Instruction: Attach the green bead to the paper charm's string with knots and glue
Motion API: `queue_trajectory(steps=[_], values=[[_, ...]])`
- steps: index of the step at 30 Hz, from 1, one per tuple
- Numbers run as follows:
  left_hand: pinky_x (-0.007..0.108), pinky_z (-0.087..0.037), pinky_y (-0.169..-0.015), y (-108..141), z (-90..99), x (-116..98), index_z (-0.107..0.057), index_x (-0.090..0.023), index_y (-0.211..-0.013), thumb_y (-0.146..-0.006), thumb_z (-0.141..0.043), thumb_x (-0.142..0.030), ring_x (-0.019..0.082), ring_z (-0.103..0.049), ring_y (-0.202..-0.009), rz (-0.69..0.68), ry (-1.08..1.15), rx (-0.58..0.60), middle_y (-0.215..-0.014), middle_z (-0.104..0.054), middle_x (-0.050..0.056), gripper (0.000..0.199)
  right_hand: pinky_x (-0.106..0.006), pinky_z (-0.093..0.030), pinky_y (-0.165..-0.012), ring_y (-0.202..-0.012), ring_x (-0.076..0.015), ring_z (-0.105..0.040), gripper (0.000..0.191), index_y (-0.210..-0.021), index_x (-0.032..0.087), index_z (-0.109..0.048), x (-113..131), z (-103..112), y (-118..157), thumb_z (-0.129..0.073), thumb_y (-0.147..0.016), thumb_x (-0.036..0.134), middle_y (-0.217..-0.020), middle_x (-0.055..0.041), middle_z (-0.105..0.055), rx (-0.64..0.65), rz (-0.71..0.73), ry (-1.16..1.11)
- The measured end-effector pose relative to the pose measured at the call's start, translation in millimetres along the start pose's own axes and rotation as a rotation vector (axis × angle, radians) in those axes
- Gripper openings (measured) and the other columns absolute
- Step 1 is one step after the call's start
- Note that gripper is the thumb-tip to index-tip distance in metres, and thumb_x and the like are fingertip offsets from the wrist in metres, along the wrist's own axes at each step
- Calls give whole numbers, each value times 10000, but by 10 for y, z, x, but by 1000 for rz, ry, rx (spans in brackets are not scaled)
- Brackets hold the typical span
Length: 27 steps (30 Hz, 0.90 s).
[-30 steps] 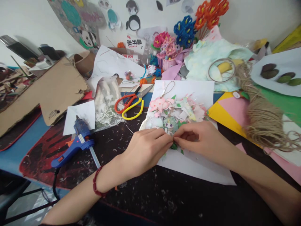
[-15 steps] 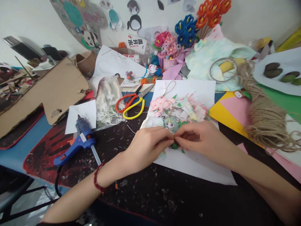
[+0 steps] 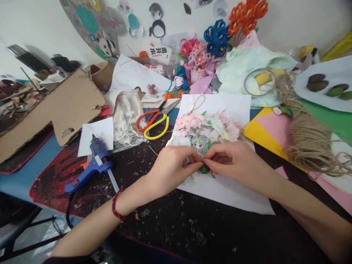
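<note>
From my head view, my left grip [image 3: 173,170] and my right grip [image 3: 233,161] come together at the middle of the frame, and both are pinched narrow. Their fingertips [image 3: 198,157] meet at the lower edge of a cluster of paper cut-outs [image 3: 211,128], though my fingers hide exactly what lies between them. A green scrap [image 3: 204,169] shows just below the fingertips. The cluster has pink and green pieces and a small cartoon figure [image 3: 199,145], and it lies on a white paper sheet [image 3: 228,194], with a loop of thin cord [image 3: 197,103] above it. A red bead bracelet [image 3: 117,205] circles my left wrist.

On the dark, paint-flecked mat [image 3: 170,223], a blue hot glue gun [image 3: 95,167] lies left of my left grip. Above it are orange-and-yellow-handled scissors [image 3: 152,123] and a plastic bag of white cord [image 3: 126,124]. A torn cardboard sheet [image 3: 68,106] sits at the left of the frame. A hank of jute twine [image 3: 308,141] lies to the right, on coloured card [image 3: 271,126]. Blue and orange pipe-cleaner flowers [image 3: 217,36] rise at the top of the frame.
</note>
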<state>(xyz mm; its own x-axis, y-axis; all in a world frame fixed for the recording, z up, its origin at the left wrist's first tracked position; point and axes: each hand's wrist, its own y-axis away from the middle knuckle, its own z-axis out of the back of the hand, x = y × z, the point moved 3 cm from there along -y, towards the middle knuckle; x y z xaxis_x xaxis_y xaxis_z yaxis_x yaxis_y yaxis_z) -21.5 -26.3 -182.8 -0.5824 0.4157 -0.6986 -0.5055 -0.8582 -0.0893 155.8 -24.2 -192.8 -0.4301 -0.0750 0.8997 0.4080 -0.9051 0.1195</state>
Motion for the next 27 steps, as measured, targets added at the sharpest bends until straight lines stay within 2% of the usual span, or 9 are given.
queue_trajectory(steps=[6, 11, 21, 27], values=[[220, -369, -577, 15, -29, -5, -723, -160, -867, -882, -702, -154, 83, -511, -585, -115, -94, -27, -704, -657, -31, 26, -241, -551, -606, -598, -131, -698, 118, -767, 199, -729, -17, -4, -6, -647, -836, 246, -640, 11, -740, -8, -25, -23], [212, -364, -560, 30, -43, -17, -694, -136, -846, -878, -679, -109, 76, -490, -572, -196, -97, -52, -667, -606, -33, 44, -245, -563, -620, -613, -141, -717, 112, -770, 199, -722, -20, -7, -3, -647, -838, 246, -644, 4, -745, 2, -33, -51], [227, -401, -575, 31, -52, -22, -676, -134, -861, -917, -619, -133, 99, -515, -607, -239, -139, -51, -699, -608, -13, 80, -272, -575, -630, -619, -146, -717, 107, -800, 188, -721, -12, -3, 1, -637, -848, 233, -663, -4, -752, 15, -32, -62], [228, -417, -584, 23, -19, -27, -744, -159, -911, -905, -681, -146, 106, -553, -601, -157, -120, -39, -713, -679, -3, 64, -282, -575, -636, -620, -151, -718, 107, -817, 190, -733, -19, 3, -4, -644, -852, 237, -659, -5, -752, 25, -14, -72]])
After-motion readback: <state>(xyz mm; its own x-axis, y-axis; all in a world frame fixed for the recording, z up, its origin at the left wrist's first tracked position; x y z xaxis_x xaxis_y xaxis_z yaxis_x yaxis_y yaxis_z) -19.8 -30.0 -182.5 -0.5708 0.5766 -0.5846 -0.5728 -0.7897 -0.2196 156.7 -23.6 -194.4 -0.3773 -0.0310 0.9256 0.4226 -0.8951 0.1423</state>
